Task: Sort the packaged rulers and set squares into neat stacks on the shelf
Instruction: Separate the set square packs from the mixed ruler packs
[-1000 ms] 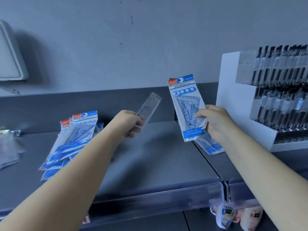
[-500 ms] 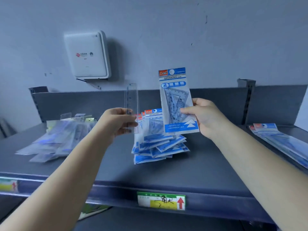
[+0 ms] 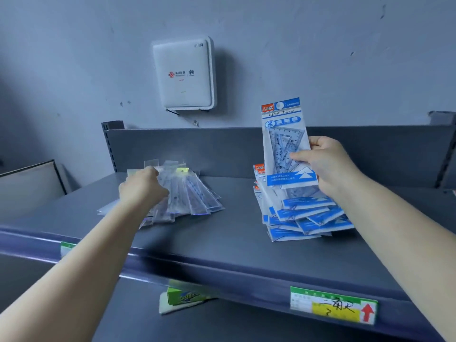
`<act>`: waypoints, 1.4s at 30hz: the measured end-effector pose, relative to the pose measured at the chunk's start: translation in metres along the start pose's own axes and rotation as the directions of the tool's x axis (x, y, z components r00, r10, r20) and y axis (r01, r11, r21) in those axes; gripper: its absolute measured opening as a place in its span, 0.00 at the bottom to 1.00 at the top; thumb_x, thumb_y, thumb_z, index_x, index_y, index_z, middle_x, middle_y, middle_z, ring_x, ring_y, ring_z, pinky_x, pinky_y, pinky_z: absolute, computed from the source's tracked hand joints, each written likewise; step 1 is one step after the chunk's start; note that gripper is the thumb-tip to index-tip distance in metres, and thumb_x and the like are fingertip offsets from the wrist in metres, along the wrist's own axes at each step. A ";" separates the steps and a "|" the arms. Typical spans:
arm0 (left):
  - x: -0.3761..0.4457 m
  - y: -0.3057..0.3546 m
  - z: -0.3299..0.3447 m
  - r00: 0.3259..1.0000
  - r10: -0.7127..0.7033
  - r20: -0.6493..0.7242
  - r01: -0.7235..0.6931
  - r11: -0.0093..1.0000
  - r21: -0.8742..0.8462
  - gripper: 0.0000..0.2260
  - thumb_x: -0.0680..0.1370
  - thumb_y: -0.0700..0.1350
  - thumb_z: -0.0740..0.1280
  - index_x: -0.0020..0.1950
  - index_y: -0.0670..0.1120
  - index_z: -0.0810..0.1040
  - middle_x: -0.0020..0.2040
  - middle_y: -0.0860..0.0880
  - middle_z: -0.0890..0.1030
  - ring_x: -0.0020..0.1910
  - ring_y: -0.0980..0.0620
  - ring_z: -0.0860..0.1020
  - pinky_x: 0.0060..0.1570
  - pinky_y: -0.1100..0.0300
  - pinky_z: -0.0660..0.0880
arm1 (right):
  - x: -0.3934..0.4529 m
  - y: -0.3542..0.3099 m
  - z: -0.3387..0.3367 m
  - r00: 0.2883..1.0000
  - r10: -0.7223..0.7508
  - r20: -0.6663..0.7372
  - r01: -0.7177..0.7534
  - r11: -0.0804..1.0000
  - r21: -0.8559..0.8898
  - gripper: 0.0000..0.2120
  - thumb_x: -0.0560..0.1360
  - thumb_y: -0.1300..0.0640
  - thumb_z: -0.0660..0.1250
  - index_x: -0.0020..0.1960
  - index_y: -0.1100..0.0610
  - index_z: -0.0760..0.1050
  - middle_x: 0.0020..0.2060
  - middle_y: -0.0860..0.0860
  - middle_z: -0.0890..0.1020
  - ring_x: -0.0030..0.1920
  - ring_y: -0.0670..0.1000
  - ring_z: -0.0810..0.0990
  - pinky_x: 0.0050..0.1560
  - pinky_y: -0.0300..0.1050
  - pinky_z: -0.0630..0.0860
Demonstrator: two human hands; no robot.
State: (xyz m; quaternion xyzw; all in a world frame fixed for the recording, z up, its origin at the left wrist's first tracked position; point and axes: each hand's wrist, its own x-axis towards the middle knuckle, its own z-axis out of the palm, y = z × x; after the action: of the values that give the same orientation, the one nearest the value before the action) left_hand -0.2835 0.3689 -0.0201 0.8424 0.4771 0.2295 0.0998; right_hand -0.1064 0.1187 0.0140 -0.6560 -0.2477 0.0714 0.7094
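A grey metal shelf (image 3: 237, 245) was seen from above, with two heaps of packaged goods lying on it. On the left, towards the far edge, a loose fan of clear ruler packs (image 3: 190, 196) was spread out; well apart from it, on the right, a pile of blue-and-white set square packs (image 3: 303, 218) was stacked unevenly, the packs overlapping at slightly different angles.

The left hand (image 3: 142, 187) was stretched over the far left part of the ruler packs, its back turned to the camera. Its fingers were bent downward onto the pile, and a clear ruler pack seemed to be held at their tips, but whether it was pinched or merely touched could not be told, since the fingertips were hidden behind the hand.

The right hand (image 3: 325, 166) was raised above the set square pile. One set square pack (image 3: 286, 141), marked GEOMETRIC, was held upright in it, pinched at its right edge between the thumb on the front and the curled fingers behind. The pack was kept clear of the pile below it.

On the wall behind the shelf a white box (image 3: 183, 74) with small logos was mounted. On the near front rail of the shelf a green and yellow price label (image 3: 333, 306) with a red arrow was fixed at the right. Below the shelf a green and white packet (image 3: 182, 299) was partly seen.
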 end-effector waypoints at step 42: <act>-0.245 0.432 0.142 0.530 0.721 0.446 -0.693 0.672 -0.263 0.14 0.76 0.54 0.62 0.55 0.47 0.77 0.55 0.49 0.78 0.57 0.47 0.73 0.54 0.56 0.68 | -0.039 0.040 -0.362 0.934 0.183 -0.306 -0.349 0.299 -0.888 0.26 0.62 0.43 0.74 0.51 0.56 0.69 0.43 0.49 0.75 0.44 0.52 0.75 0.37 0.43 0.68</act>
State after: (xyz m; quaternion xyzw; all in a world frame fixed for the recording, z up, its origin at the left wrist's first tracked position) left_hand 0.0041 -0.0589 -0.0482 0.9881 0.0436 0.0284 0.1447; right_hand 0.0293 -0.2166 -0.0407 -0.9760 -0.0786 -0.0141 0.2027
